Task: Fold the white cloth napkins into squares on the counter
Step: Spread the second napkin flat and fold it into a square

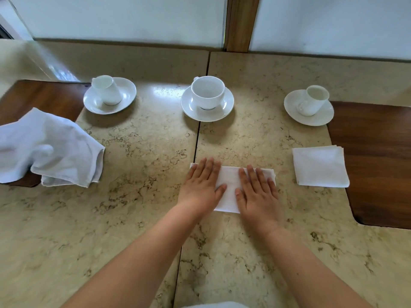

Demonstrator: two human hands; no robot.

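A folded white napkin (230, 187) lies flat on the marble counter (138, 196) in front of me. My left hand (201, 185) presses its left part with straight fingers. My right hand (258, 192) lies flat on its right part, fingers straight. A second napkin (320, 166), folded into a square, rests to the right, partly over a wooden inlay. A loose pile of unfolded white napkins (49, 147) lies crumpled at the left edge.
Three white cups on saucers stand along the back: left (109, 94), middle (208, 97), right (310, 106). Dark wooden inlays sit at the left (40, 96) and right (378, 163). A seam (195, 147) splits the counter. A wall rises behind.
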